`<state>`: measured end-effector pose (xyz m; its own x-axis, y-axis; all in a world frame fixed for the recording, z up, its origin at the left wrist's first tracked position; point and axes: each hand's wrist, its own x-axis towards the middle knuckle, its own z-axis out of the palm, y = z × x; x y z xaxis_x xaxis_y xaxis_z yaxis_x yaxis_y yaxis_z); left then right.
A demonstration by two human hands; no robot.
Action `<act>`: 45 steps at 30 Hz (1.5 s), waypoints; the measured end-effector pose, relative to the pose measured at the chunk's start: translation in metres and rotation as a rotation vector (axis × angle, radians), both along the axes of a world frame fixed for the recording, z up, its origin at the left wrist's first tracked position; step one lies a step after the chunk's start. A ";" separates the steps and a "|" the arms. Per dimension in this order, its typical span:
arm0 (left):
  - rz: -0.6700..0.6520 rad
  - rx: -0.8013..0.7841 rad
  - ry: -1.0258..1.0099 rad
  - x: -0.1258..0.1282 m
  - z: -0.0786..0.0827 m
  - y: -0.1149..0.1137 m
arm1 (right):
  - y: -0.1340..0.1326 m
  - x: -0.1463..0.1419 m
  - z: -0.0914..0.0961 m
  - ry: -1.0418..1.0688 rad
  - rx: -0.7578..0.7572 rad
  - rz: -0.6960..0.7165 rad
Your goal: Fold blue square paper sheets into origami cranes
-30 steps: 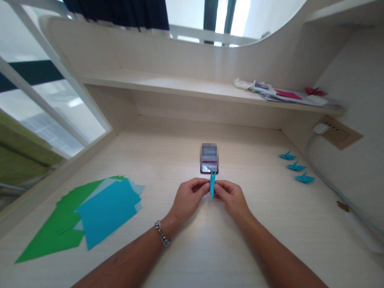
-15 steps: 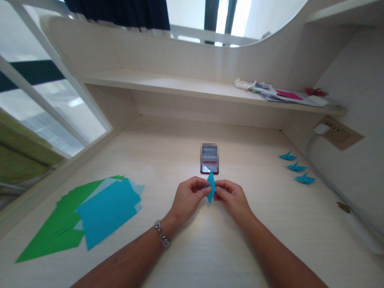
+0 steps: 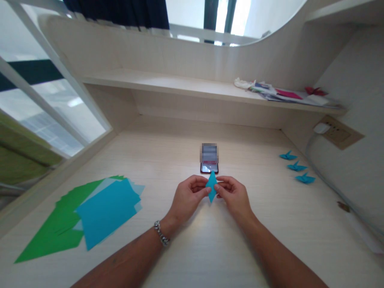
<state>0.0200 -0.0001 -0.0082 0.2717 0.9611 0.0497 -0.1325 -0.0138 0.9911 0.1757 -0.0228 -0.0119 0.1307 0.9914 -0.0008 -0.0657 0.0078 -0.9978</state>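
A small piece of blue origami paper (image 3: 212,184), folded to a narrow diamond, is held upright with one point up and one down. My left hand (image 3: 189,196) pinches its left edge between thumb and fingers. On the other side, my right hand (image 3: 234,194) grips the right edge with its thumb on the front face. Fingers behind the paper are partly hidden. Just beyond its upper tip lies a phone (image 3: 209,168) with a blurred screen.
Blue sheets (image 3: 108,212) overlap green sheets (image 3: 51,236) on the left. Three folded blue cranes (image 3: 296,167) stand at right, near a cable (image 3: 327,186) from a wall socket (image 3: 342,132). A shelf (image 3: 168,85) bearing papers (image 3: 279,94) spans the back.
The folded paper has turned slightly and now shows its face wider, as a fuller diamond. My right hand has shifted a little along its edge; my left hand has hardly moved.
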 end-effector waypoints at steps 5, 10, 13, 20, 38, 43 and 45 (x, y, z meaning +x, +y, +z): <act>0.003 0.001 -0.008 0.000 0.001 0.001 | -0.001 0.000 0.002 0.019 0.003 0.015; -0.011 0.011 -0.004 0.000 0.001 0.000 | 0.001 0.001 -0.001 0.059 0.004 0.018; -0.022 0.022 0.010 0.000 0.001 0.000 | 0.001 0.000 -0.001 0.060 -0.012 0.003; -0.002 0.051 0.151 -0.003 0.003 0.002 | 0.000 0.002 0.003 0.127 -0.064 0.075; 0.002 -0.030 0.053 -0.001 -0.001 0.002 | 0.000 -0.001 -0.002 0.082 -0.060 0.027; 0.024 -0.066 0.018 0.000 -0.001 0.002 | 0.000 -0.003 -0.002 0.091 -0.081 -0.001; 0.013 -0.087 0.013 0.000 -0.002 0.002 | 0.000 -0.003 -0.002 0.085 -0.083 -0.002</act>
